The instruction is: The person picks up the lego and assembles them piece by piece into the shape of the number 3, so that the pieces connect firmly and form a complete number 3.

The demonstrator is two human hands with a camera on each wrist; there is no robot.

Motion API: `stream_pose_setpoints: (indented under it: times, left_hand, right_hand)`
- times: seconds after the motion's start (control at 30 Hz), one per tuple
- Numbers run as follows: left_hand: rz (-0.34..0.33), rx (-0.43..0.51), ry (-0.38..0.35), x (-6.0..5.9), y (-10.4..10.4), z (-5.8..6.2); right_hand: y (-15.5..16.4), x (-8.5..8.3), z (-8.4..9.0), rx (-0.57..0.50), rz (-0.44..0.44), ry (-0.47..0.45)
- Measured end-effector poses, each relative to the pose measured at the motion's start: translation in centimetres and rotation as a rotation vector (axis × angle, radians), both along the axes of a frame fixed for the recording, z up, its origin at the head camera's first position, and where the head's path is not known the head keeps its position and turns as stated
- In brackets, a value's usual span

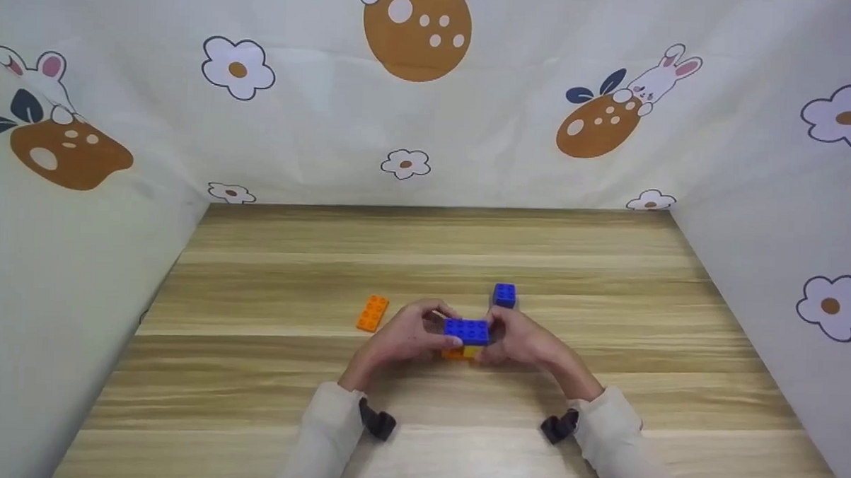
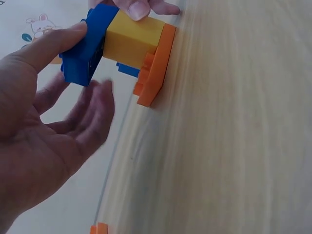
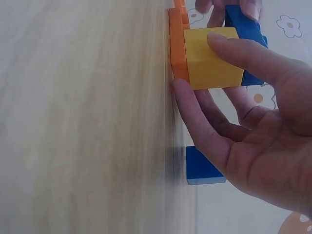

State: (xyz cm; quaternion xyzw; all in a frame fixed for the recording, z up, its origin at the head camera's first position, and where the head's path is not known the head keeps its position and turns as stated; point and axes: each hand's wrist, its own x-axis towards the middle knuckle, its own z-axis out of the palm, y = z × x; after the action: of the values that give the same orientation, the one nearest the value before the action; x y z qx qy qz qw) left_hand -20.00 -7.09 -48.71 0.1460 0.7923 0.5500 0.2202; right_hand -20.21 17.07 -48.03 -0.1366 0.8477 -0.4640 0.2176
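Head view first: the left hand (image 1: pixel 411 334) pinches the long blue studded plastic brick (image 1: pixel 466 330) by one end, thumb in front. It's sitting on top of a squarish yellow plastic block (image 1: pixel 471 352), with a flat orange studded plastic plate (image 1: pixel 453 354) at the bottom, and the right hand (image 1: pixel 521 338) has the other side. A spare flat orange plastic plate (image 1: pixel 373 313) lies beyond the left hand, and a smaller-looking blue plastic brick (image 1: pixel 505 294) is just past the right fingers. My worry there: a knuckle swinging outward could knock that one away.

Left wrist view: narrow thumb grip on the long blue brick, some other fingers loosely bent and blurred. Its end sticks out past the yellow block, over bare orange studs. Push down on that overhang and I reckon it'd lever up off the yellow block, since nothing seems to be under it. Can't tell if those two are fully clicked together.

Right wrist view: thumb flat on the yellow block's face, a fingertip right by the orange plate's bottom edge. That finger could get pinched against the wooden tabletop (image 3: pixel 107 126), or leave the stack crooked, if someone presses hard.
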Motion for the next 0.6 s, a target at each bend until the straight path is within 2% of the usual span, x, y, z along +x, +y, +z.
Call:
stream_pose_setpoints:
  times: [0.23, 0.4, 0.5, 0.6]
  left_hand:
    - [-0.055, 0.035, 0.010, -0.4, -1.1, -0.6]
    - [-0.075, 0.099, -0.059, -0.5, -1.4, -0.8]
    - [-0.069, 0.138, -0.114, -0.5, -1.5, -0.9]
    - [-0.059, 0.147, -0.138, -0.5, -1.5, -0.9]
  right_hand:
    - [-0.1, -0.1, 0.1, 0.017, -0.011, 0.002]
    - [-0.3, 0.0, 0.2, 0.021, -0.031, -0.020]
    - [-0.3, 0.0, 0.2, 0.033, -0.041, -0.022]
    - [-0.2, 0.1, 0.2, 0.026, -0.033, -0.016]
